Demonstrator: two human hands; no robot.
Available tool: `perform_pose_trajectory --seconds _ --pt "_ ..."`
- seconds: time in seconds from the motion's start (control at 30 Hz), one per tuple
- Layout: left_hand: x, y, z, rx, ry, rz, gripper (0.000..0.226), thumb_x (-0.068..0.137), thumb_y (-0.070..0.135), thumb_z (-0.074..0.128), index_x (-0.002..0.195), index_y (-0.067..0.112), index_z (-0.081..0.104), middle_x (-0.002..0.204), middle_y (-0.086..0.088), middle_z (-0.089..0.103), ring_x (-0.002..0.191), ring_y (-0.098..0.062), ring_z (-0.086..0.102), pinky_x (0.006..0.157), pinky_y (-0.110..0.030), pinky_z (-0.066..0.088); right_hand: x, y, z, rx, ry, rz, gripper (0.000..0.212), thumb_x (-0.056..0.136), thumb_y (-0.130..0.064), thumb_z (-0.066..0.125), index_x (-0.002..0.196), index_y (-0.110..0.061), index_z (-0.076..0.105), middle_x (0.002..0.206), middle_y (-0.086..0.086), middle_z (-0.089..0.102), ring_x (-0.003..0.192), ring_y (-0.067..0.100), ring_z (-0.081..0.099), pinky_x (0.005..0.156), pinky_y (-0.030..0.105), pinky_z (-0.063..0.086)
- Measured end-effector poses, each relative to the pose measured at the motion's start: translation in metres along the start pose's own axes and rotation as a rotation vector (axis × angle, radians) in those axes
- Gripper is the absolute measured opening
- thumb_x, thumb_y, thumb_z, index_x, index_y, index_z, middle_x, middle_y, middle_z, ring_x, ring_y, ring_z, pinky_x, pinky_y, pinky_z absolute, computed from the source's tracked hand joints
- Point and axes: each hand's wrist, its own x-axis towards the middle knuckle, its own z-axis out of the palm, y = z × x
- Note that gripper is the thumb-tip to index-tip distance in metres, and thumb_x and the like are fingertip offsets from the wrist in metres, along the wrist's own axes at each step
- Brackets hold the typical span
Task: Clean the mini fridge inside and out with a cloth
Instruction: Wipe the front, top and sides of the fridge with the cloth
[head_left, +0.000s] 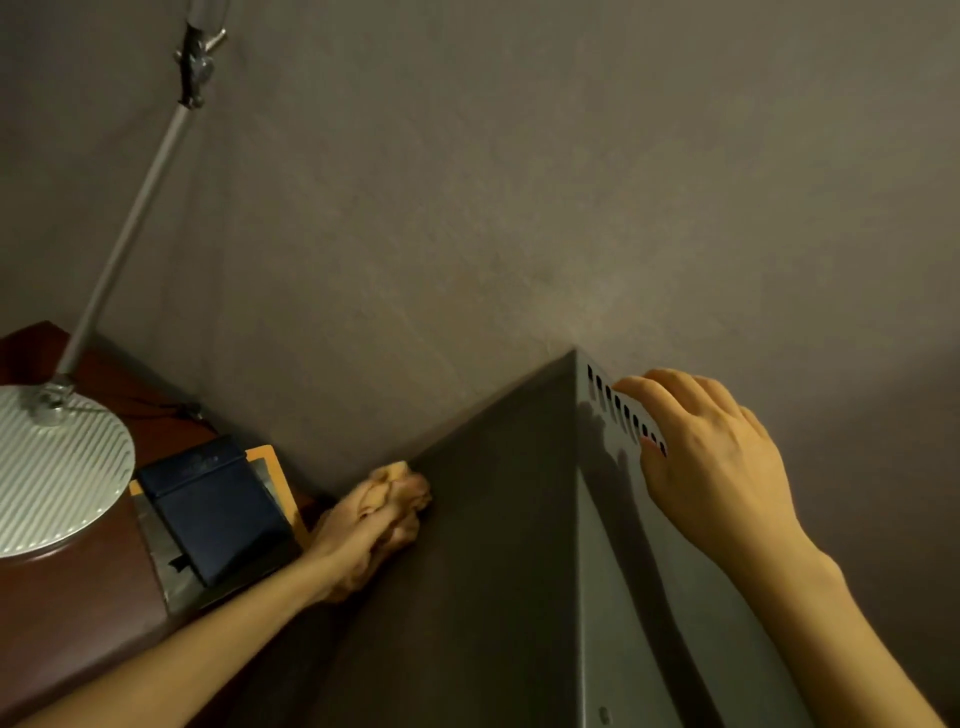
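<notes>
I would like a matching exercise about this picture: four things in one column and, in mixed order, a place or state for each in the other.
Things
1. cloth
2. right hand
3. lamp base
4. blue case

Places or states
A. between the lamp base and the left hand
B. fingers at the vent slots
C. bunched, pressed against the dark face of the fridge
D. round and ribbed, at the far left of the table

Pairs: 1-C, 2-B, 3-D, 4-A

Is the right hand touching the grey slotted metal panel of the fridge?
Touching. In the head view, the right hand rests fingertips on the grey slotted metal panel.
</notes>
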Motion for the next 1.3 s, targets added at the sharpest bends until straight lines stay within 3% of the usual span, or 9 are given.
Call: perform_pose_trajectory --seconds 0.07,0.17,0.23,0.4,0.6,0.87,1.0,1.17,1.3 --pt "-0.016 0.038 0.008 0.031 -0.003 0.044 0.018 0.091 0.046 0.058 0.104 0.034 0.059 0.101 0.007 0.066 0.085 -0.005 0.064 0.068 -0.019 0.047 -0.01 -0.005 -0.012 -0.005 0.018 0.019 0.059 0.073 -0.002 0.075 0.126 -0.021 0.057 0.123 0.006 0.061 0.114 0.033 0.056 0.08 0.047 0.051" --pt "-0.04 0.082 0.018 0.096 0.029 0.117 0.04 0.068 0.065 0.057 0.1 0.04 0.056 0.109 0.007 0.064 0.103 -0.016 0.06 0.091 -0.035 0.047 -0.027 -0.013 -0.031 -0.014 0.037 0.034 0.057 0.074 -0.001 0.073 0.125 -0.021 0.057 0.121 0.006 0.062 0.112 0.033 0.057 0.08 0.046 0.051" --pt "-0.051 0.099 0.023 0.14 0.002 0.175 0.042 0.072 0.061 0.058 0.109 0.039 0.057 0.116 0.008 0.062 0.109 -0.016 0.057 0.098 -0.037 0.044 -0.039 -0.017 -0.045 -0.024 0.043 0.044 0.056 0.076 -0.002 0.071 0.127 -0.022 0.057 0.123 0.005 0.061 0.114 0.032 0.055 0.082 0.045 0.051" --pt "-0.095 0.138 0.034 0.171 -0.04 0.325 0.035 0.09 0.043 0.058 0.122 0.029 0.056 0.121 0.006 0.058 0.111 -0.012 0.053 0.091 -0.027 0.038 -0.073 -0.025 -0.073 -0.043 0.095 0.079 0.053 0.079 -0.003 0.067 0.126 -0.023 0.057 0.125 0.004 0.059 0.115 0.031 0.054 0.081 0.044 0.05" --pt "-0.15 0.148 0.033 0.22 -0.124 0.42 0.048 0.087 0.048 0.06 0.131 0.032 0.049 0.122 0.011 0.058 0.115 -0.011 0.054 0.103 -0.038 0.042 -0.109 -0.032 -0.089 -0.04 0.12 0.125 0.052 0.079 -0.003 0.066 0.127 -0.022 0.057 0.125 0.006 0.059 0.115 0.032 0.055 0.079 0.044 0.051" --pt "-0.224 0.118 0.02 0.212 -0.112 0.54 0.042 0.071 0.06 0.055 0.104 0.035 0.057 0.098 0.014 0.066 0.093 0.001 0.063 0.083 -0.02 0.05 -0.141 -0.037 -0.092 0.003 0.14 0.176 0.056 0.074 0.001 0.069 0.125 -0.02 0.058 0.124 0.007 0.061 0.113 0.032 0.056 0.078 0.044 0.052" --pt "-0.226 0.1 0.015 0.193 -0.076 0.491 0.033 0.077 0.049 0.057 0.106 0.034 0.058 0.101 0.016 0.066 0.096 0.004 0.061 0.08 -0.013 0.045 -0.145 -0.042 -0.093 0.037 0.157 0.185 0.054 0.076 0.0 0.068 0.125 -0.021 0.058 0.124 0.006 0.06 0.114 0.032 0.056 0.078 0.043 0.051" --pt "-0.22 0.056 0.001 0.267 -0.032 0.271 0.076 0.066 0.072 0.051 0.131 0.034 0.048 0.123 0.017 0.059 0.113 -0.002 0.054 0.102 -0.034 0.044 -0.15 -0.051 -0.094 0.059 0.149 0.178 0.057 0.075 -0.001 0.071 0.126 -0.022 0.057 0.126 0.005 0.059 0.115 0.03 0.055 0.079 0.043 0.052" --pt "-0.224 0.038 -0.006 0.263 -0.001 0.196 0.059 0.078 0.059 0.059 0.131 0.033 0.049 0.122 0.014 0.06 0.112 -0.004 0.054 0.101 -0.034 0.043 -0.153 -0.055 -0.093 0.076 0.121 0.18 0.056 0.076 -0.002 0.07 0.126 -0.023 0.056 0.128 0.005 0.057 0.117 0.03 0.053 0.081 0.045 0.052"
